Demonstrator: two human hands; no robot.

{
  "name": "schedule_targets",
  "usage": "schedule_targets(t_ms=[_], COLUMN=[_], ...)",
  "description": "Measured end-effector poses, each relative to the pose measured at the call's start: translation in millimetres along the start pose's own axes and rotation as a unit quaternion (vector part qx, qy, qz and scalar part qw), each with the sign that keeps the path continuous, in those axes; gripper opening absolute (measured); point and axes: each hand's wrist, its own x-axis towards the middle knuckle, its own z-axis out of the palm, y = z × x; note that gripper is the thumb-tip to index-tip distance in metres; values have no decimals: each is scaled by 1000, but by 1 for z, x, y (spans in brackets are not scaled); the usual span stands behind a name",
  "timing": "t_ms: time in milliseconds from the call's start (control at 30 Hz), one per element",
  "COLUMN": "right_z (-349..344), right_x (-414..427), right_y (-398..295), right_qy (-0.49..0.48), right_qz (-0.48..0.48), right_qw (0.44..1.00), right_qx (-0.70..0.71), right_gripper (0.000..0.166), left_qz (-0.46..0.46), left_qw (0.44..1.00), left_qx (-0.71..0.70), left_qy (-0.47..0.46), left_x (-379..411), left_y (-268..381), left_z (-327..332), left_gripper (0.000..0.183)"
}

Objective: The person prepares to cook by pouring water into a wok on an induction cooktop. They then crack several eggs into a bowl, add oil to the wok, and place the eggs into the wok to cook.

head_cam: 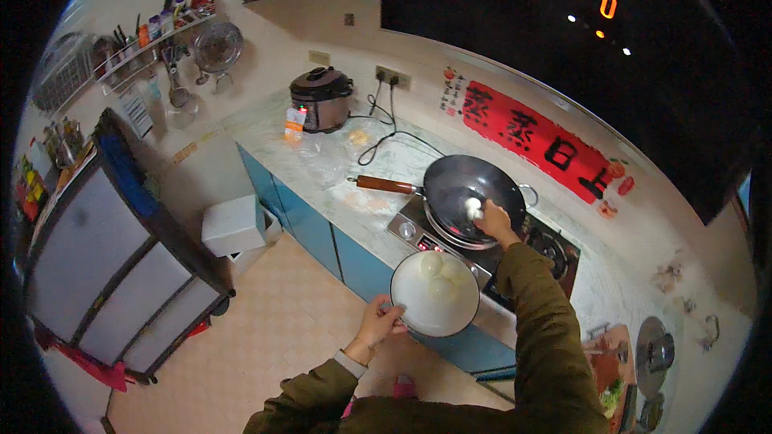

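My left hand [381,324] grips the rim of a white plate [422,312] that has a dark edge. Several pale, round, egg-like pieces [442,274] lie on the plate's far side. Over the black wok [455,176], my right hand [496,223] reaches in, its fingertips at small white pieces [473,208]; whether they are pinched or loose is unclear. The wok sits on a lit induction or electric cooktop [408,229], its wooden handle [386,184] pointing left.
A rice or pressure cooker [321,100], a clear plastic bag [322,157] and a power cord [416,137] occupy the counter behind and left of the wok. A gas burner [550,256] lies right of it. Further right is a cutting board [612,346] with greens. The range hood [543,42] overhangs the wok.
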Motion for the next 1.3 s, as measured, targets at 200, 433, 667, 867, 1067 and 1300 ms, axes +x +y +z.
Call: schedule_targets(t_ms=[200,433,667,867,1067,1300], right_z=[64,11,-60,-33,-20,-33], right_x=[37,-11,-150,-159,-161,-123], right_y=[2,-28,-120,-144,-138,-108], right_qy=[-154,121,65,69,10,-35], right_qz=[98,39,-226,-125,-135,-74], right_qw=[982,984,963,989,988,983], right_qx=[-55,128,131,-43,-79,162], right_gripper=[45,20,27,48,43,48], left_qz=[8,23,37,17,9,-1], left_qw=[999,999,998,996,997,999], left_qx=[-22,-24,-52,-70,-55,-22], left_qy=[43,29,-9,-45,-58,-45], left_x=[-21,-25,-13,-8,3,16], left_y=[8,21,7,-9,-14,2], left_z=[-9,-17,-13,2,7,10], left_gripper=[17,18,19,22,24,25])
